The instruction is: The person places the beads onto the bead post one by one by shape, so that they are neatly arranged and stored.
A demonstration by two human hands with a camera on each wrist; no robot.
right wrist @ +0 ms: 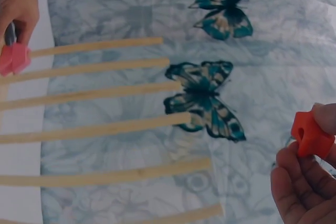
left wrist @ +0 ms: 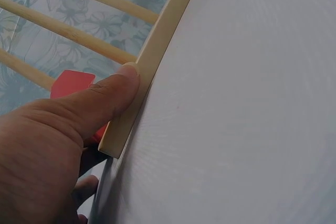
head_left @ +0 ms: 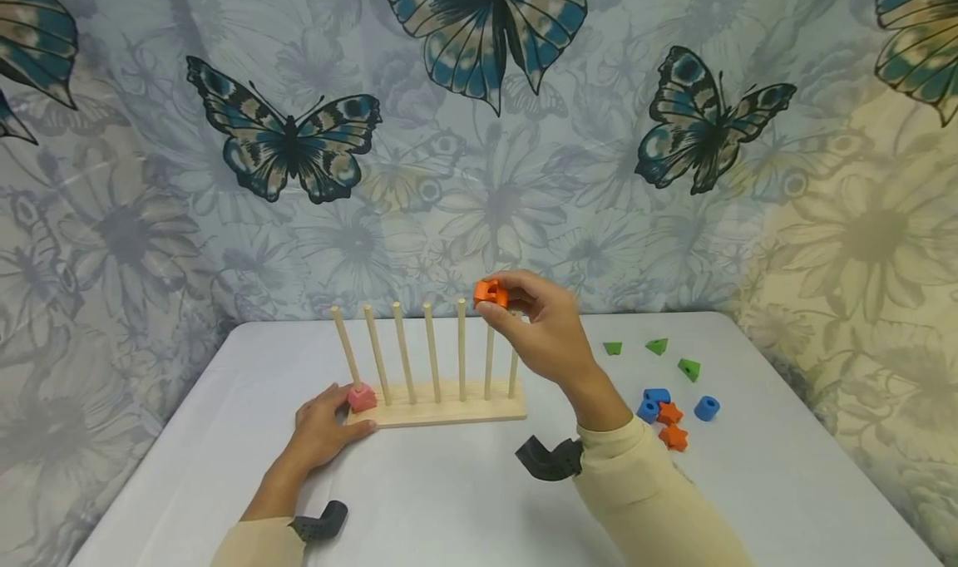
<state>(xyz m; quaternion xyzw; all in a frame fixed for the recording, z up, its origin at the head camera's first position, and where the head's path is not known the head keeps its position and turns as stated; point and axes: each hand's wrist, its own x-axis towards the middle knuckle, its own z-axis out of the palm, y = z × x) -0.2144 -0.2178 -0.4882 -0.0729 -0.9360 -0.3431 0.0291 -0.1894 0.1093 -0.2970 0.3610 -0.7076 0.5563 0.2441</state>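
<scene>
My right hand (head_left: 550,334) pinches an orange star-shaped bead (head_left: 490,293) between thumb and fingers, up at the height of the peg tops. A hole shows in the side of that bead in the right wrist view. Below it stands a wooden peg rack (head_left: 449,412), a long base with a row of several upright pegs. One or more pink beads (head_left: 362,398) sit at the foot of the leftmost peg. My left hand (head_left: 322,427) holds the rack's left end, its thumb (left wrist: 123,85) against the front edge of the base and its other fingers partly hidden behind.
To the right on the white table (head_left: 449,492) lie three green triangular beads (head_left: 657,347), three blue beads (head_left: 707,408) and two more orange star beads (head_left: 674,437). A butterfly-patterned cloth (head_left: 501,176) hangs close behind the table.
</scene>
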